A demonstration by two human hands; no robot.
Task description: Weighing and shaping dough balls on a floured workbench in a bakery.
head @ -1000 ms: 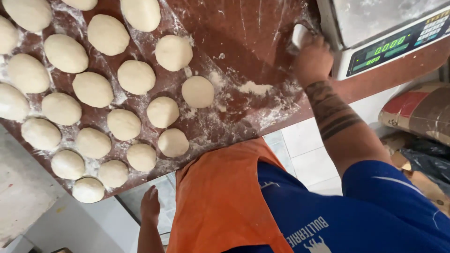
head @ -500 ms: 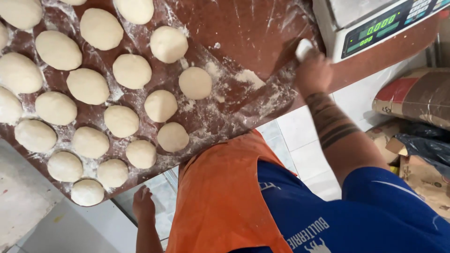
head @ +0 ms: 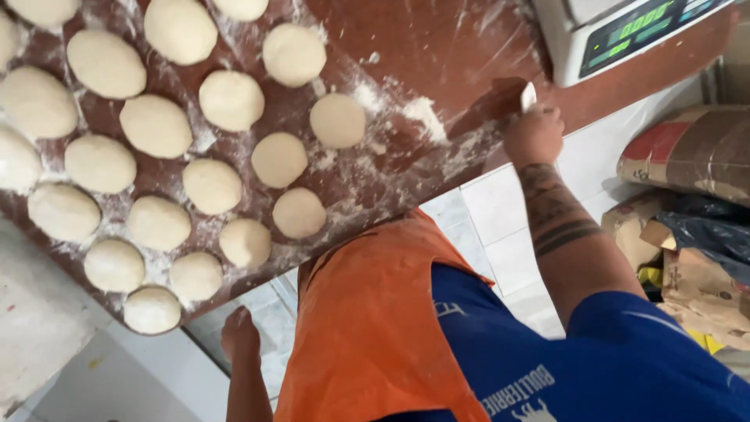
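While the right hand [head: 533, 134], fingers closed on a white scraper [head: 529, 97], has drawn back from the digital scale [head: 625, 31] toward the table edge, the left hand [head: 239, 334] hangs loosely curled and empty below the dough balls [head: 279, 159], so scraping looks nearly finished.

Below me: a floor [head: 508, 227] of pale square tiles with dark grout lines. In front of me: a reddish-brown worktop [head: 437, 47], scratched and dusted white with flour. At its far right corner: a white digital scale [head: 617, 31] with a green lit display. To my right on the floor: brown paper sacks [head: 687, 156], one with a red band (creased, stacked loosely), and a dark plastic bag [head: 711, 234] between them. Lower left: a pale, speckled surface [head: 39, 328]. Light: even, soft.
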